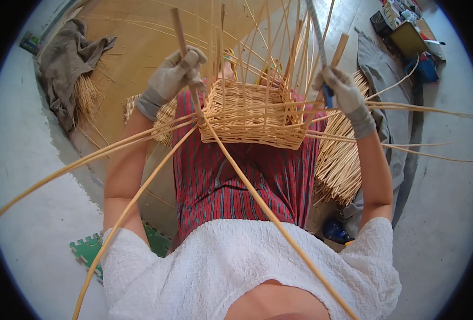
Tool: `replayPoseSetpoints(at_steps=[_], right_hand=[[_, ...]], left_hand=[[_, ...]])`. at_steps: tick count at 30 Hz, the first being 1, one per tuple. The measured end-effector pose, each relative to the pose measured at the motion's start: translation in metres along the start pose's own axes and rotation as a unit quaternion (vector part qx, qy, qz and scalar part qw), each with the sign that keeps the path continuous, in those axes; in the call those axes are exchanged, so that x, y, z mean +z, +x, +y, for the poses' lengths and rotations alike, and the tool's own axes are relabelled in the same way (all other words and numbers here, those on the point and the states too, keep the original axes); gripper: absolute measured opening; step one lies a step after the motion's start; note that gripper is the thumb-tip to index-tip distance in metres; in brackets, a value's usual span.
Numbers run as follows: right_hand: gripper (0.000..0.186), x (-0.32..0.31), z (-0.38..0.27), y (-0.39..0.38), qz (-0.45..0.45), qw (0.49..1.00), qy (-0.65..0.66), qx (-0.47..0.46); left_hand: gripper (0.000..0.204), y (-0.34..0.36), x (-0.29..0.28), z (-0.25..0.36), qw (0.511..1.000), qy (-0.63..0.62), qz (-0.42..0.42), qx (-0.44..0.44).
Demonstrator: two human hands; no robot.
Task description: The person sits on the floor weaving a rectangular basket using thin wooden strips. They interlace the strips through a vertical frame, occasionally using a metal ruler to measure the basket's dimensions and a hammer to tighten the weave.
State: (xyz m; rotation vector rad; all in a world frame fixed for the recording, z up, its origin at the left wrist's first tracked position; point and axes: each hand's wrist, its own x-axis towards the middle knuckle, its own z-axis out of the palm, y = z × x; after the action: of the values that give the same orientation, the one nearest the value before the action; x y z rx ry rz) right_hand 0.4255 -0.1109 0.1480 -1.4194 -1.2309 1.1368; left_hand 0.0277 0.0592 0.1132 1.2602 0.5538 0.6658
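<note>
A partly woven wicker basket (247, 104) rests on my lap, its long upright canes fanning away from me. My left hand (175, 74), in a pale work glove, is closed around a thick wooden stake (179, 26) at the basket's left corner. On the right, my right hand (348, 93), gloved too, is closed on a long, narrow grey tool (315, 26) with a blue lower part (328, 97); its exact kind is unclear. Another thick stake (339, 50) rises beside that hand at the right corner. Long loose canes (263, 205) reach toward me from the left corner.
A bundle of cut canes (340, 165) lies right of my lap on grey cloth (383, 90). Another grey cloth (71, 56) partly covers canes at the left. Boxes and tools (407, 40) stand at the far right. Loose canes stick out sideways from both basket ends.
</note>
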Motion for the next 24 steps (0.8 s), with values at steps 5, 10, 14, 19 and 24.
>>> replayPoseSetpoints(at_steps=[5, 10, 14, 19, 24], right_hand=[[0.034, -0.035, -0.034, 0.002, 0.03, 0.967, -0.249, -0.05], [0.041, -0.037, -0.119, 0.0, 0.025, 0.909, -0.412, -0.055], [0.047, -0.039, -0.126, 0.024, 0.023, 0.871, -0.487, -0.06], [0.046, -0.058, -0.116, 0.055, 0.048, 0.852, -0.516, -0.078], [0.037, -0.061, -0.104, 0.059, 0.08, 0.864, -0.495, -0.051]], left_hand=[[0.044, 0.012, 0.002, 0.009, 0.999, -0.017, -0.042, 0.016], [0.067, 0.026, -0.008, 0.052, 0.987, -0.046, -0.029, 0.153], [0.058, 0.047, -0.007, 0.064, 0.981, -0.053, -0.036, 0.183], [0.038, 0.05, -0.035, 0.06, 0.988, -0.014, 0.007, 0.153], [0.036, 0.047, -0.028, 0.064, 0.99, -0.032, -0.016, 0.137]])
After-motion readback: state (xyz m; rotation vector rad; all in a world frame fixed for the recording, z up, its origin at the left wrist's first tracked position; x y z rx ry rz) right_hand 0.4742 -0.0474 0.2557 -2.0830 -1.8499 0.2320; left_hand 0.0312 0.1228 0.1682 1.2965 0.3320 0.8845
